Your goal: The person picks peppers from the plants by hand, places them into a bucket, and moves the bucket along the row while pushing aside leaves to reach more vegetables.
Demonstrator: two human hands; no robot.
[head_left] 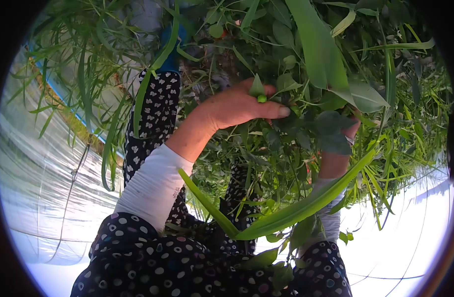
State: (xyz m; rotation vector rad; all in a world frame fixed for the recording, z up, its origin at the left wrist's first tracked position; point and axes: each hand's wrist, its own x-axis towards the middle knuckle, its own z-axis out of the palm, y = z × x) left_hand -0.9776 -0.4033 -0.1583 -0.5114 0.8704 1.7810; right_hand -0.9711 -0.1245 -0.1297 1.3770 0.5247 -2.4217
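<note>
My left hand (242, 105) reaches in among dense green plants, its thumb pointing right and its fingers bent behind leaves. A small green bud or fruit (261, 99) shows beside the thumb. What the fingers hold, if anything, is hidden. My right hand (353, 129) is mostly covered by broad dark leaves (331, 129); only a bit of skin shows near the wrist. A long bent grass blade (291, 216) crosses in front of my right forearm. White sleeve covers (154, 180) are on both forearms.
Large grass leaves (321, 49) hang at the upper middle. Patterned trouser legs (155, 114) and a blue shoe (170, 49) show at the left. Translucent sheeting (44, 183) stands at the far left, with more tall grass at the right.
</note>
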